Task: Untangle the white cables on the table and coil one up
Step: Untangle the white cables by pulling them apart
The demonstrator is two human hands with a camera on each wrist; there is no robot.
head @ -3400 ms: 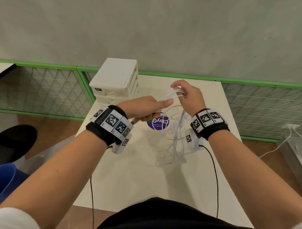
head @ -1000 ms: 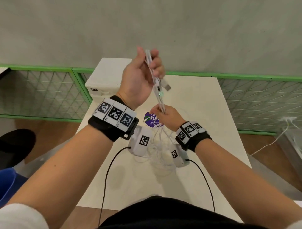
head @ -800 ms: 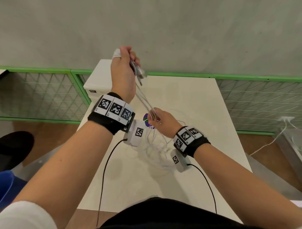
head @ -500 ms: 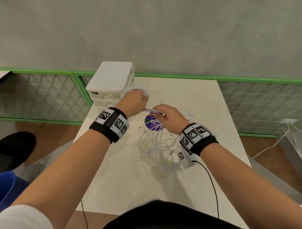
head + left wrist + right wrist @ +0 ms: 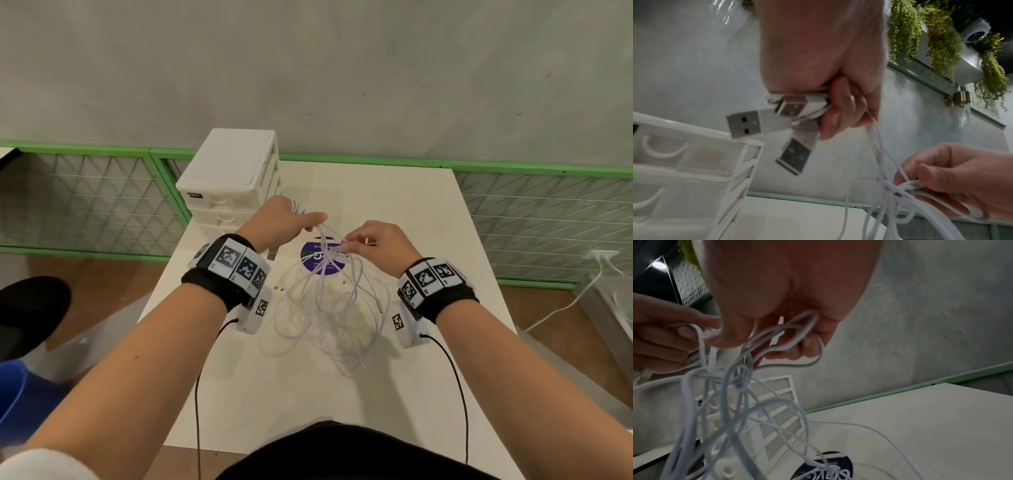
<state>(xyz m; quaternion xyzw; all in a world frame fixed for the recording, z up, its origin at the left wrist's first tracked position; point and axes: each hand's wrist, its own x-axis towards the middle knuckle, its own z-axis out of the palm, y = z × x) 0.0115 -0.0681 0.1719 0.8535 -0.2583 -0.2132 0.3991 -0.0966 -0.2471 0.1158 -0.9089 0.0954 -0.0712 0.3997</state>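
A tangle of white cables (image 5: 329, 308) hangs from both hands, its loops reaching down onto the white table (image 5: 404, 212). My left hand (image 5: 291, 222) grips the cable ends; three USB plugs (image 5: 760, 123) stick out of its fist (image 5: 830, 100). Strands run from it to my right hand (image 5: 370, 241), which pinches a knotted bunch of the cables (image 5: 781, 335) just to the right. The knot (image 5: 906, 186) sits at the right fingertips (image 5: 931, 175). The hands are close together above the purple sticker (image 5: 320, 262).
A white drawer unit (image 5: 229, 181) stands at the table's back left, right behind my left hand. Green mesh fencing (image 5: 89, 195) lines the wall side. Black wrist-camera leads (image 5: 198, 394) trail off the near edge. A white cable (image 5: 561, 308) lies on the floor at the right.
My left hand came down from head height to just above the table, still holding the plug ends. My right hand moved slightly right, and the cable loops now spread wider on the table.
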